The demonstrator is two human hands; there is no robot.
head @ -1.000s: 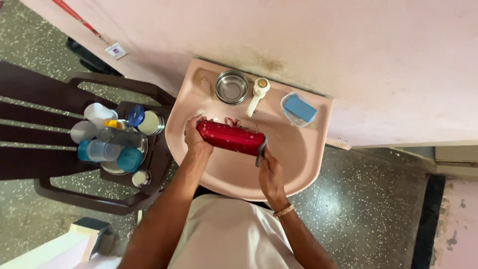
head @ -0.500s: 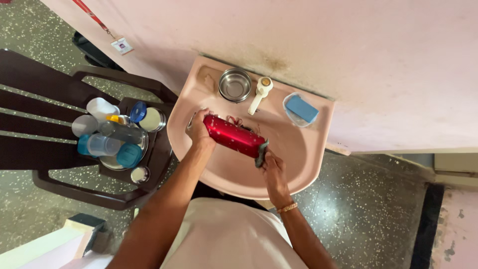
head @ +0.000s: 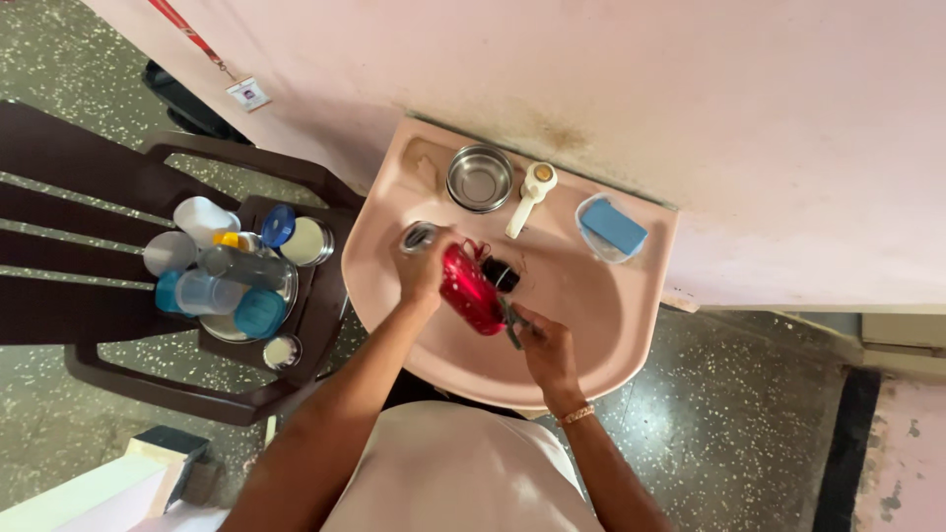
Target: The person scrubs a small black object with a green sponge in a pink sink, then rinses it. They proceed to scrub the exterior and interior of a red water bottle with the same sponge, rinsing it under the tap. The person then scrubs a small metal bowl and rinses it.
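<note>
Pink all over, the wall-hung basin (head: pixel 631 325) sits against a stained pink wall above a speckled stone floor. Over its bowl the left hand (head: pixel 424 271) is wrapped around the upper part of a glossy red metal bottle (head: pixel 471 291), gripping it firmly. The right hand (head: pixel 542 345) is at the bottle's lower end, fingers closed on a dark green scrubbing pad (head: pixel 510 325) pressed against it. The bottle lies tilted between the two hands, its long axis running from the upper left down to the lower right, with its dark mouth end (head: pixel 500 274) toward the tap. On the basin's back ledge stand a small steel bowl (head: pixel 480 178), a cream plastic tap (head: pixel 532 195) and a blue soap bar in a clear dish (head: pixel 611 227). To the left, a dark brown plastic chair (head: pixel 118 296) holds a steel plate crowded with translucent bottles (head: pixel 222 276) and blue and steel lids.
</note>
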